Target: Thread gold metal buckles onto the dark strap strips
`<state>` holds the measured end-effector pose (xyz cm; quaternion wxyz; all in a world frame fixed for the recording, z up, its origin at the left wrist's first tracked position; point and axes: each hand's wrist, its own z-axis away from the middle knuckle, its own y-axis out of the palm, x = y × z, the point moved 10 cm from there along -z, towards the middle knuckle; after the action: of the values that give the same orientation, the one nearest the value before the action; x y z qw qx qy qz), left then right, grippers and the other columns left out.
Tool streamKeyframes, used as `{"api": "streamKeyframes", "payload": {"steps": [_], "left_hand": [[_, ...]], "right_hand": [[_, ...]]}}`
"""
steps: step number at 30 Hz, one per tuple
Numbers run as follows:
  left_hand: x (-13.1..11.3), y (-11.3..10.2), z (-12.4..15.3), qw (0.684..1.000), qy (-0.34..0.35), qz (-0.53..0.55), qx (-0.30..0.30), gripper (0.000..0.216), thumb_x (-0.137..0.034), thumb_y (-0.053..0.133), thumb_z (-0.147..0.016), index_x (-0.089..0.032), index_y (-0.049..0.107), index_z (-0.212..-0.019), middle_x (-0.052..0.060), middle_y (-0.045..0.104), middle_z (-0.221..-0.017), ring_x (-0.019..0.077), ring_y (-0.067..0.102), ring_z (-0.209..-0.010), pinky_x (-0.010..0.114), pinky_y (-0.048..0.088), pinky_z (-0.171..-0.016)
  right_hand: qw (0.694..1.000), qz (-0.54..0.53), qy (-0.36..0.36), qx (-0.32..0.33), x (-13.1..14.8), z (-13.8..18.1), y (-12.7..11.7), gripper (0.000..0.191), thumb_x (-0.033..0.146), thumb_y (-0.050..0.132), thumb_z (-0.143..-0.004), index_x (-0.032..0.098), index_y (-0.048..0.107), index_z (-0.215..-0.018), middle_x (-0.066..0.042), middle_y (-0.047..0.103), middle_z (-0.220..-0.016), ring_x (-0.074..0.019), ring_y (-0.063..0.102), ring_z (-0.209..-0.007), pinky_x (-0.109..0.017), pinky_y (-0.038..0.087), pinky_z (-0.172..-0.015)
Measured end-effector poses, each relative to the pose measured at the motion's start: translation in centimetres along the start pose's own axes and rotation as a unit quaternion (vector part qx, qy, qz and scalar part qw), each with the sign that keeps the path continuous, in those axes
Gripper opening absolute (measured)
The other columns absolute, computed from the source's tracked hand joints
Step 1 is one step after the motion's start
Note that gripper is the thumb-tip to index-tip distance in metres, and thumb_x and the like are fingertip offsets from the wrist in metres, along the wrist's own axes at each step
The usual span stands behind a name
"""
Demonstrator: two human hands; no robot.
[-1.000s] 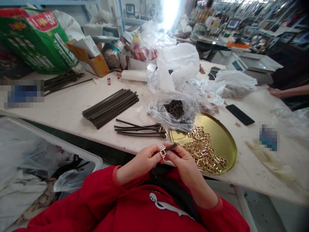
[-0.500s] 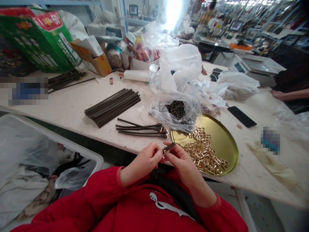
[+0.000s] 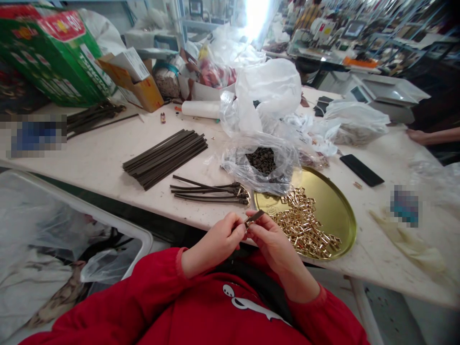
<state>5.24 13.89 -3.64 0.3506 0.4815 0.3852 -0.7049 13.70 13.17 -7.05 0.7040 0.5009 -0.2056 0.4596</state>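
Observation:
My left hand (image 3: 219, 239) and my right hand (image 3: 271, 239) meet at the table's near edge, both pinched on one dark strap (image 3: 253, 217) whose tip pokes up between them. A gold buckle shows faintly at the fingers. Just right of my hands a round gold tray (image 3: 336, 211) holds a heap of gold buckles (image 3: 305, 227). Ahead lie a few straps with buckles fitted (image 3: 212, 191) and a bundle of plain dark straps (image 3: 165, 157).
A clear bag of dark small parts (image 3: 264, 160) sits behind the tray, among more plastic bags. A black phone (image 3: 361, 169) lies to the right. Another person's hand (image 3: 419, 136) rests at the far right edge. A green box (image 3: 53, 52) and a bin (image 3: 72, 225) stand left.
The gold buckle seen between my fingers a second ago is now mostly covered by them. My hands have stayed at the table edge, working the strap.

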Motion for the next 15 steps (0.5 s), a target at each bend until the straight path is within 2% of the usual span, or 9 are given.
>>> {"api": "streamKeyframes", "payload": {"steps": [4, 7, 12, 15], "left_hand": [[0.7, 0.5, 0.0, 0.996, -0.026, 0.082, 0.034, 0.009, -0.015, 0.036, -0.080, -0.017, 0.043, -0.085, -0.003, 0.054, -0.071, 0.0063, 0.048, -0.051, 0.018, 0.036, -0.047], [0.9, 0.5, 0.0, 0.992, -0.033, 0.109, 0.048, 0.012, -0.014, 0.037, -0.079, -0.017, 0.041, -0.090, -0.002, 0.057, -0.075, 0.0057, 0.049, -0.049, 0.017, 0.034, -0.043], [-0.1, -0.2, 0.1, 0.998, 0.011, 0.056, 0.040, 0.012, -0.014, 0.041, -0.080, -0.017, 0.045, -0.091, -0.003, 0.054, -0.073, 0.0061, 0.049, -0.053, 0.018, 0.039, -0.050], [-0.2, -0.2, 0.2, 0.998, 0.023, 0.014, 0.049, 0.013, -0.016, 0.042, -0.080, -0.017, 0.049, -0.091, -0.001, 0.056, -0.076, 0.0081, 0.051, -0.058, 0.021, 0.041, -0.055]], "right_hand": [[1.000, -0.010, 0.009, 0.021, 0.4, 0.1, 0.3, 0.028, 0.020, 0.069, -0.063, 0.022, 0.058, -0.089, 0.005, 0.062, -0.067, -0.0102, 0.056, -0.056, -0.024, 0.043, -0.058], [0.999, -0.012, 0.014, 0.031, 0.4, 0.3, 0.6, 0.027, 0.019, 0.070, -0.063, 0.022, 0.058, -0.088, 0.004, 0.063, -0.068, -0.0105, 0.057, -0.059, -0.024, 0.044, -0.061], [1.000, -0.005, 0.023, 0.017, -0.3, 0.4, 0.5, 0.025, 0.019, 0.071, -0.064, 0.020, 0.059, -0.087, 0.002, 0.066, -0.079, -0.0109, 0.059, -0.067, -0.025, 0.045, -0.066], [0.999, -0.025, 0.028, 0.018, -0.7, 0.4, 0.5, 0.025, 0.017, 0.071, -0.063, 0.021, 0.060, -0.086, 0.002, 0.066, -0.078, -0.0107, 0.059, -0.065, -0.025, 0.046, -0.064]]}}
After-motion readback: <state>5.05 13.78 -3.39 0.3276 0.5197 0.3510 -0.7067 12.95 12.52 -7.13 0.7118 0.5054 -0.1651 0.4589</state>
